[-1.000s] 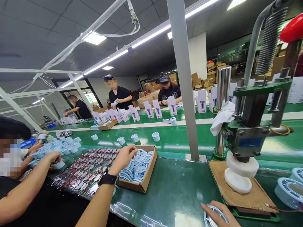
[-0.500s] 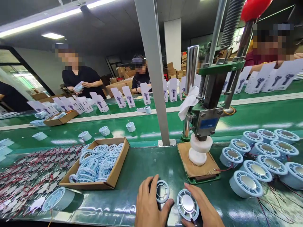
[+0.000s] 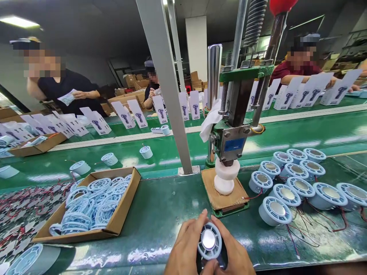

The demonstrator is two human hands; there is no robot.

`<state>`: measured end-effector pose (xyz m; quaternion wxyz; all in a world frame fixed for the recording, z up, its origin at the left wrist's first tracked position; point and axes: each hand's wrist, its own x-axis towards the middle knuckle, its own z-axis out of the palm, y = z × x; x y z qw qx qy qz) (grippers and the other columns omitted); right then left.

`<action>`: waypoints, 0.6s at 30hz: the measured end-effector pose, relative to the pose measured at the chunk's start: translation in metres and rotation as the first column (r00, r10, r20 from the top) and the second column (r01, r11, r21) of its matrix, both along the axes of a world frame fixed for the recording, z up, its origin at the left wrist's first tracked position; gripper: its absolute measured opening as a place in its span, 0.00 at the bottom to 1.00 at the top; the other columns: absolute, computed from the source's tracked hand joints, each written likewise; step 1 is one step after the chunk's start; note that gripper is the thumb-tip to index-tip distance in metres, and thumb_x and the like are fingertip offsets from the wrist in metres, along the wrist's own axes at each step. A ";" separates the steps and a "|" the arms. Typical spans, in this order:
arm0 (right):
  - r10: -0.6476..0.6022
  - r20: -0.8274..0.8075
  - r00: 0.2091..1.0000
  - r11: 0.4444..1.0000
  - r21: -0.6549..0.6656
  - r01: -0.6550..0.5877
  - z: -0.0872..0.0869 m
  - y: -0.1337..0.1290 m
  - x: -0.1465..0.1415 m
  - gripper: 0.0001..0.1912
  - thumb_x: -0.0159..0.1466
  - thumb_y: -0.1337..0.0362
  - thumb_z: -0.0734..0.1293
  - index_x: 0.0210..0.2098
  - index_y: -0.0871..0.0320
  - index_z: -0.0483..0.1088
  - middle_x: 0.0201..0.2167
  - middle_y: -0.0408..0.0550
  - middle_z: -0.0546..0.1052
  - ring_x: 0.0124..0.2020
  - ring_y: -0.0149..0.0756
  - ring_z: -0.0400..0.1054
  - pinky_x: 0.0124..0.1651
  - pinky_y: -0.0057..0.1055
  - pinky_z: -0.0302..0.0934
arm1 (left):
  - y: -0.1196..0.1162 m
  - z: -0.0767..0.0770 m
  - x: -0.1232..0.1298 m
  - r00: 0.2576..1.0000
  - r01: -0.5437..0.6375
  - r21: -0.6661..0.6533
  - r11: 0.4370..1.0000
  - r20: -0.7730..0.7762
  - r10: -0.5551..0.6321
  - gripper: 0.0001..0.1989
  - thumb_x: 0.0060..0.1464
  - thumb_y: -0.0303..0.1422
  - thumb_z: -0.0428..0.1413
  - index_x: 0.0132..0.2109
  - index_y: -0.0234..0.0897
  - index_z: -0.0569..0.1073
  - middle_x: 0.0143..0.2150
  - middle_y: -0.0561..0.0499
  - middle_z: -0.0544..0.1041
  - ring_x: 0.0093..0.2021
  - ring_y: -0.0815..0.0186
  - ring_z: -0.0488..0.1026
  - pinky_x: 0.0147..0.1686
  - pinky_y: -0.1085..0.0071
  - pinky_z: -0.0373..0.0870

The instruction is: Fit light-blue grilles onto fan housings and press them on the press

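Note:
Both hands close around one light-blue round fan part [image 3: 209, 240] with a silver disc in its spoked face, low in the middle of the head view. My left hand [image 3: 185, 248] grips its left side, and the left thumb lies at the near rim. From the right, the fingers of my right hand [image 3: 236, 248] press against it. Whether a separate ring sits on top cannot be made out. Just beyond the hands stands a green hand press [image 3: 233, 145] with white round blocks [image 3: 225, 183] over a cardboard-covered base [image 3: 208, 181].
A cardboard tray [image 3: 124, 212] of blue rings stands left, beside a pile of wired plates [image 3: 17, 214]. Several fan parts with wires [image 3: 275, 212] sit right. A grey post [image 3: 169, 88] rises behind, before the green belt [image 3: 137, 162]. Co-workers sit or stand beyond white boxes [image 3: 99, 124].
The hands came together: the ring in my left hand and the fan part in my right were apart, and now both hands hold one piece. The view swung right.

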<state>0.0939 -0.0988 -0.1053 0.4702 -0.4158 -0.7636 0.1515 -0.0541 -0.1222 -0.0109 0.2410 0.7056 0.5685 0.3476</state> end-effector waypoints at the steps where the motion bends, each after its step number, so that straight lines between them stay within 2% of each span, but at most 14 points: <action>1: -0.009 0.007 1.000 1.000 0.003 0.009 -0.001 0.000 0.000 0.30 0.62 0.63 0.57 0.64 0.62 0.59 0.58 0.53 0.70 0.55 0.39 0.70 0.53 0.28 0.69 | 0.000 -0.001 0.001 1.000 -0.014 -0.019 1.000 0.009 0.014 0.45 0.42 0.20 0.55 0.67 0.55 0.58 0.61 0.54 0.71 0.60 0.58 0.66 0.60 0.62 0.66; 6: -0.025 0.025 0.999 1.000 0.014 0.024 -0.007 0.001 -0.002 0.29 0.66 0.58 0.55 0.65 0.62 0.58 0.57 0.53 0.72 0.54 0.40 0.72 0.52 0.28 0.70 | 0.001 0.005 0.003 0.995 -0.096 -0.156 0.983 0.013 0.099 0.46 0.36 0.20 0.52 0.65 0.50 0.62 0.60 0.54 0.73 0.62 0.57 0.66 0.62 0.61 0.64; 9: 0.003 0.013 1.000 1.000 0.020 -0.003 -0.008 0.003 -0.001 0.33 0.67 0.56 0.57 0.69 0.58 0.50 0.58 0.51 0.71 0.54 0.41 0.72 0.51 0.29 0.71 | 0.005 0.010 0.003 0.995 -0.101 -0.208 0.973 -0.007 0.102 0.45 0.34 0.20 0.52 0.63 0.50 0.66 0.60 0.54 0.72 0.63 0.54 0.65 0.62 0.58 0.64; 14: 0.084 0.038 0.996 0.994 -0.075 -0.081 0.000 0.007 0.005 0.39 0.68 0.57 0.56 0.72 0.58 0.35 0.57 0.49 0.72 0.52 0.39 0.73 0.49 0.27 0.71 | 0.010 0.007 -0.002 0.998 -0.031 -0.160 0.987 0.046 0.039 0.41 0.36 0.21 0.57 0.60 0.52 0.70 0.57 0.53 0.76 0.59 0.52 0.70 0.59 0.57 0.68; 18: 0.148 0.141 0.979 0.989 -0.015 -0.147 0.003 0.008 0.008 0.43 0.64 0.63 0.60 0.72 0.59 0.35 0.62 0.52 0.66 0.58 0.41 0.68 0.54 0.29 0.68 | 0.005 -0.009 0.001 0.992 -0.021 -0.072 0.997 0.122 0.030 0.35 0.45 0.30 0.61 0.62 0.48 0.68 0.58 0.48 0.74 0.59 0.51 0.69 0.59 0.56 0.67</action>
